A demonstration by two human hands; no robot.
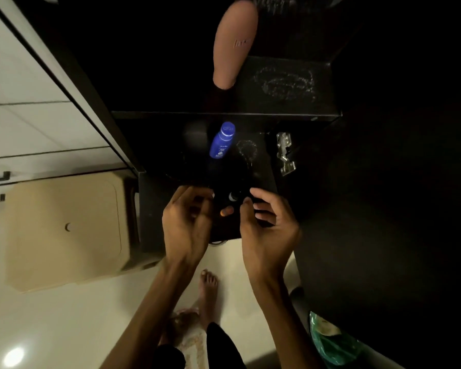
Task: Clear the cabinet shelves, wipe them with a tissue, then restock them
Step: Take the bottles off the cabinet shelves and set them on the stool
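On the dark shelf, upright blue bottle labelled NIVEA.

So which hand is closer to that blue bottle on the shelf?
Left, narrowly. The left hand sits just below the blue bottle, slightly to its left. The right hand is below it too, but further off to the right. Neither touches it.

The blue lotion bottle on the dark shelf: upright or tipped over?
Upright. The blue bottle stands on its base, cap on top, on the shelf.
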